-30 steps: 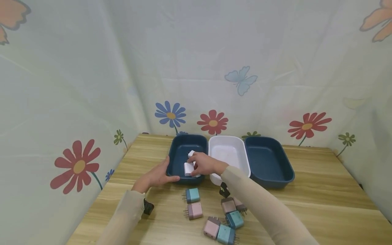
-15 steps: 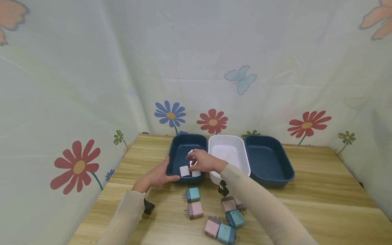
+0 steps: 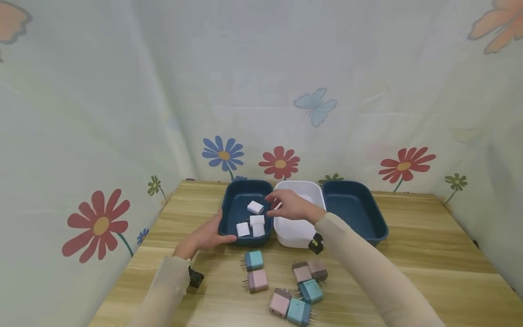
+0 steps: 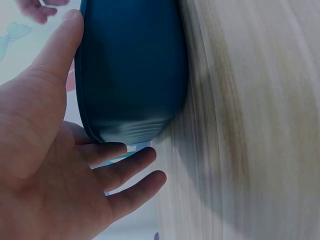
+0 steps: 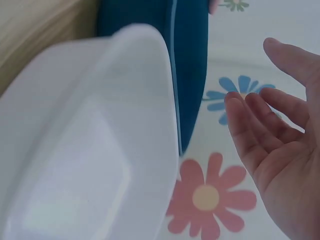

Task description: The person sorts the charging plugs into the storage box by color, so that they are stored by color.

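Observation:
Several white plug chargers (image 3: 255, 207) lie in the left dark blue bin (image 3: 226, 213), grouped mostly toward its front. My left hand (image 3: 206, 234) rests against that bin's front left corner. In the left wrist view, the thumb of my left hand (image 4: 55, 135) lies at the blue bin's rim (image 4: 80, 75), and the other fingers extend loosely at its outer end wall. My right hand (image 3: 292, 205) hovers by the rim between the blue bin and the white bin (image 3: 300, 234). Its fingers are loosely bent with nothing between them, as the right wrist view of the hand (image 5: 280, 125) shows.
A second dark blue bin (image 3: 359, 213) stands at the right of the row. On the wooden table (image 3: 429, 259) in front lie several two-tone plug chargers, among them a teal one (image 3: 254, 260) and a pink one (image 3: 257, 280). A flowered curtain (image 3: 253, 91) hangs behind.
My right hand has let go of a white charger in the left blue bin and moved right, out over the white bin. My left hand stays at the corner.

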The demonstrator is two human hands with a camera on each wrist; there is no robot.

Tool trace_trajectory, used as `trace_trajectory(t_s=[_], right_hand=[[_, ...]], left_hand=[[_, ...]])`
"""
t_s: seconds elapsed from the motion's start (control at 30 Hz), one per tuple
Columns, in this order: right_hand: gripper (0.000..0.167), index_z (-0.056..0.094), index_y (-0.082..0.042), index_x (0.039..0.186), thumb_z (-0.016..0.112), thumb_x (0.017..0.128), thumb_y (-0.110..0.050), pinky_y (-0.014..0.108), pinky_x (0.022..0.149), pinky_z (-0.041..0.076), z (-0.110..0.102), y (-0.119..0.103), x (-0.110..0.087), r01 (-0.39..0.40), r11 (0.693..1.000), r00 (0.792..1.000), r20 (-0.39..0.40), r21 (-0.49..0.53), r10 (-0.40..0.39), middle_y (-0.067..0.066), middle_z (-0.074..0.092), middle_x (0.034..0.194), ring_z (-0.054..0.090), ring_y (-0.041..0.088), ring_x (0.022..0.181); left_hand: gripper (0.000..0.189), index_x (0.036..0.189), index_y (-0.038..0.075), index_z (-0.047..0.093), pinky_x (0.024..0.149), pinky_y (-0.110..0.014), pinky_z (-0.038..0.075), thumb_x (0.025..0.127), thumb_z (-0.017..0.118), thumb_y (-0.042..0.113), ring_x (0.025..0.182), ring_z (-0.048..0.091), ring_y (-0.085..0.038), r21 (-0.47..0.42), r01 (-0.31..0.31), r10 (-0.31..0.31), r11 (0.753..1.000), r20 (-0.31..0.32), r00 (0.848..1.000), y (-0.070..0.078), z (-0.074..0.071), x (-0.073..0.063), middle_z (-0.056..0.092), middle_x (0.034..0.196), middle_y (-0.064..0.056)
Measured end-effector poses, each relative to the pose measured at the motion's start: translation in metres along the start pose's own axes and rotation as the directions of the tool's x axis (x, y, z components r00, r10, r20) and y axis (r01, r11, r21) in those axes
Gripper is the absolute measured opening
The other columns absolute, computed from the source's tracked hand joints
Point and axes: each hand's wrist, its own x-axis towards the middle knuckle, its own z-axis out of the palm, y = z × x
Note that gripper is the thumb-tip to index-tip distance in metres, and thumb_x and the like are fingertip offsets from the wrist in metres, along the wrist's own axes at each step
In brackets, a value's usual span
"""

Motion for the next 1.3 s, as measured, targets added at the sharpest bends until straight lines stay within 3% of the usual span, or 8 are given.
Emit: trace_trajectory(t_s=[0.27, 0.4, 0.57, 0.73, 0.8, 1.03, 1.3], right_hand=[[0.047, 0.058, -0.002, 0.124, 0.071, 0.085, -0.024, 0.031, 0.081, 0.052, -0.018, 0.016, -0.024, -0.024, 0.999, 0.999, -0.027, -0.040, 0.023, 0.012, 0.061, 0.114, 0.060, 0.024, 0.101], [0.044, 0.060, -0.001, 0.120, 0.071, 0.085, -0.024, 0.032, 0.081, 0.053, -0.023, 0.024, -0.039, -0.017, 0.997, 0.999, -0.031, -0.078, 0.015, 0.011, 0.062, 0.112, 0.060, 0.025, 0.100], [0.046, 0.059, -0.001, 0.122, 0.071, 0.086, -0.027, 0.038, 0.086, 0.051, -0.025, 0.037, -0.057, -0.049, 0.992, 0.998, -0.041, -0.119, 0.044, 0.013, 0.060, 0.114, 0.057, 0.029, 0.105], [0.055, 0.058, -0.003, 0.126, 0.072, 0.083, -0.034, 0.045, 0.094, 0.045, -0.021, 0.050, -0.074, -0.101, 0.972, 0.994, -0.063, -0.211, 0.089, 0.013, 0.057, 0.123, 0.052, 0.030, 0.114], [0.057, 0.058, -0.003, 0.126, 0.074, 0.082, -0.035, 0.047, 0.097, 0.042, -0.018, 0.053, -0.079, -0.115, 0.964, 0.992, -0.074, -0.240, 0.100, 0.015, 0.055, 0.126, 0.050, 0.031, 0.117], [0.074, 0.052, -0.003, 0.133, 0.073, 0.078, -0.047, 0.051, 0.101, 0.036, -0.009, 0.063, -0.091, -0.146, 0.947, 0.989, -0.073, -0.285, 0.131, 0.017, 0.047, 0.136, 0.040, 0.034, 0.126], [0.096, 0.035, 0.002, 0.143, 0.072, 0.075, -0.055, 0.055, 0.104, 0.029, -0.002, 0.075, -0.104, -0.194, 0.935, 0.981, -0.063, -0.297, 0.184, 0.022, 0.028, 0.149, 0.024, 0.039, 0.136]], left_hand=[[0.110, 0.149, -0.005, 0.003, 0.109, -0.051, 0.021, 0.080, 0.072, 0.045, 0.139, 0.018, -0.039, -0.008, -0.020, 0.020, 1.000, -0.016, 1.000, 0.000, 0.001, -0.001, 0.011, 0.153, -0.026], [0.107, 0.148, -0.006, 0.008, 0.108, -0.053, 0.022, 0.080, 0.071, 0.048, 0.138, 0.017, -0.041, 0.051, -0.012, 0.014, 0.999, -0.031, 0.999, 0.004, -0.002, -0.004, 0.010, 0.152, -0.027], [0.092, 0.145, -0.004, 0.028, 0.106, -0.054, 0.026, 0.082, 0.070, 0.046, 0.136, 0.024, -0.041, 0.156, -0.072, 0.088, 0.985, -0.101, 0.991, 0.018, -0.009, -0.007, 0.023, 0.150, -0.025], [0.074, 0.139, 0.002, 0.044, 0.104, -0.051, 0.031, 0.084, 0.068, 0.044, 0.132, 0.035, -0.036, 0.193, -0.146, 0.167, 0.970, -0.097, 0.981, 0.042, -0.013, -0.016, 0.038, 0.144, -0.018], [0.067, 0.136, 0.002, 0.049, 0.103, -0.049, 0.035, 0.085, 0.068, 0.042, 0.127, 0.042, -0.034, 0.198, -0.193, 0.213, 0.961, -0.088, 0.973, 0.050, -0.011, -0.019, 0.045, 0.139, -0.016], [0.045, 0.123, 0.005, 0.060, 0.093, -0.041, 0.045, 0.086, 0.070, 0.029, 0.110, 0.056, -0.023, 0.217, -0.364, 0.387, 0.906, -0.070, 0.920, 0.071, 0.004, -0.028, 0.060, 0.119, -0.008], [0.039, 0.120, 0.004, 0.062, 0.092, -0.037, 0.046, 0.088, 0.068, 0.024, 0.107, 0.058, -0.021, 0.243, -0.510, 0.512, 0.825, 0.059, 0.857, 0.084, 0.028, -0.033, 0.061, 0.117, -0.006]])
